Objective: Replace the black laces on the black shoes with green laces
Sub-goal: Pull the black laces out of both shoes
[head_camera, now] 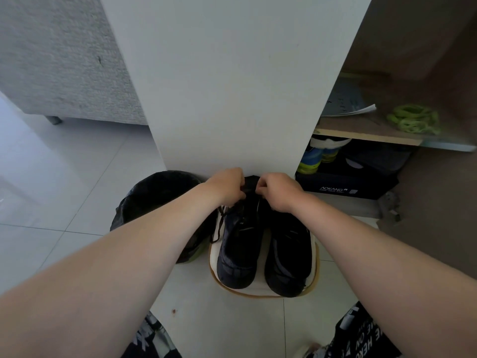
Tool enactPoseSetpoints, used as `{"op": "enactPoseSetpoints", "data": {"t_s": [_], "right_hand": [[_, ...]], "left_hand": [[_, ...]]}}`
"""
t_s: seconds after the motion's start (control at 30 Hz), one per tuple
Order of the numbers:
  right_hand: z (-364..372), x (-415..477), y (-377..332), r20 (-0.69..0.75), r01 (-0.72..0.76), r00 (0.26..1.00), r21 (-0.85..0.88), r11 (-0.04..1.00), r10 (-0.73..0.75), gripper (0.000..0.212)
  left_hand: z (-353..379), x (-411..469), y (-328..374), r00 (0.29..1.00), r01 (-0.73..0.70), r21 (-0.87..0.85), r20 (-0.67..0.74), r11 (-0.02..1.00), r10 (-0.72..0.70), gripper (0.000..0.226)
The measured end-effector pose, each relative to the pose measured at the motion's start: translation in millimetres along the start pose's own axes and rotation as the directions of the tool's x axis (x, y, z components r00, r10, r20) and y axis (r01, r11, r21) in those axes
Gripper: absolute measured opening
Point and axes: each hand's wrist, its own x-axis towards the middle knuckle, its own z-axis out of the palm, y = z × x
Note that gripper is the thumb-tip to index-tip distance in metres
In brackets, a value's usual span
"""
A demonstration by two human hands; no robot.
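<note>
Two black shoes stand side by side on a white mat (263,289) on the floor, toes toward me: the left shoe (238,251) and the right shoe (287,259). My left hand (227,186) and my right hand (277,191) meet over the top of the left shoe, fingers pinched on its black lace (219,223), whose loose end hangs down the shoe's left side. A bundle of green laces (413,121) lies on the wooden shelf (366,134) at the right.
A black bin with a black bag (160,200) stands left of the shoes. A white cabinet panel (232,86) rises behind them. Under the shelf sits a dark shoe box (346,183) beside colourful shoes (316,157). A grey sofa (64,60) is at the far left.
</note>
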Motion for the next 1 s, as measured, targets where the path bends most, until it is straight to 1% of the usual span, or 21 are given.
{"op": "enactPoseSetpoints", "data": {"t_s": [0.03,0.1,0.17,0.23,0.3,0.4,0.5,0.57,0.63,0.7,0.73,0.77,0.83,0.87,0.9,1.0], "right_hand": [[0,1,1,0.0,0.0,1.0,0.005,1.0,0.0,0.017],[0,2,4,-0.011,0.019,1.0,-0.001,1.0,-0.019,0.013],[0,2,3,-0.014,0.069,0.998,0.031,0.997,-0.069,0.018],[-1,0,-2,-0.002,0.143,0.99,0.035,0.989,-0.143,0.031],[-1,-2,-10,0.012,0.219,0.976,-0.008,0.976,-0.219,0.038],[3,-2,-18,0.003,0.293,0.955,-0.123,0.948,-0.295,0.027],[2,1,-24,-0.048,0.284,0.951,-0.245,0.927,-0.304,0.019],[1,1,-26,-0.067,0.264,0.953,-0.3,0.917,-0.296,0.017],[2,2,-26,-0.055,0.248,0.959,-0.326,0.912,-0.28,0.015],[2,2,-27,-0.033,0.242,0.963,-0.321,0.916,-0.266,0.016],[2,3,-28,-0.026,0.241,0.964,-0.318,0.917,-0.263,0.016],[2,3,-29,-0.023,0.242,0.965,-0.317,0.917,-0.262,0.017],[3,2,-31,-0.02,0.243,0.965,-0.315,0.917,-0.262,0.017],[4,1,-32,-0.02,0.24,0.966,-0.31,0.92,-0.258,0.017],[4,-1,-32,-0.021,0.234,0.968,-0.303,0.924,-0.252,0.017],[1,-3,-29,-0.035,0.204,0.974,-0.275,0.939,-0.222,0.016]], "left_hand": [[-2,0,0,0.998,0.046,-0.093,0.049,0.995,-0.041,0.022],[-6,-3,-2,0.972,0.17,-0.262,0.203,0.95,-0.118,0.018],[-6,-3,-7,0.933,0.262,-0.33,0.326,0.907,-0.15,0.015],[-5,-4,-13,0.907,0.29,-0.327,0.393,0.899,-0.15,0.012],[-8,-5,-18,0.888,0.285,-0.284,0.439,0.915,-0.141,0.01],[-16,-9,-21,0.855,0.26,-0.217,0.505,0.941,-0.12,0.015],[-20,-15,-24,0.81,0.235,-0.133,0.574,0.963,-0.118,0.018],[-21,-18,-26,0.773,0.247,-0.143,0.625,0.958,-0.106,0.016],[-20,-20,-30,0.751,0.278,-0.198,0.655,0.94,-0.085,0.013],[-17,-19,-32,0.755,0.309,-0.22,0.649,0.925,-0.097,0.015],[-14,-16,-32,0.776,0.304,-0.209,0.62,0.93,-0.114,0.018],[-10,-13,-32,0.823,0.278,-0.206,0.555,0.938,-0.122,0.02],[-2,-5,-32,0.945,0.185,-0.258,0.313,0.948,-0.099,0.021],[1,-2,-31,0.977,0.139,-0.293,0.198,0.946,-0.082,0.021],[3,-1,-30,0.99,0.091,-0.303,0.128,0.949,-0.054,0.019],[8,1,-24,0.998,0.013,-0.271,0.06,0.963,0.004,0.015]]}}
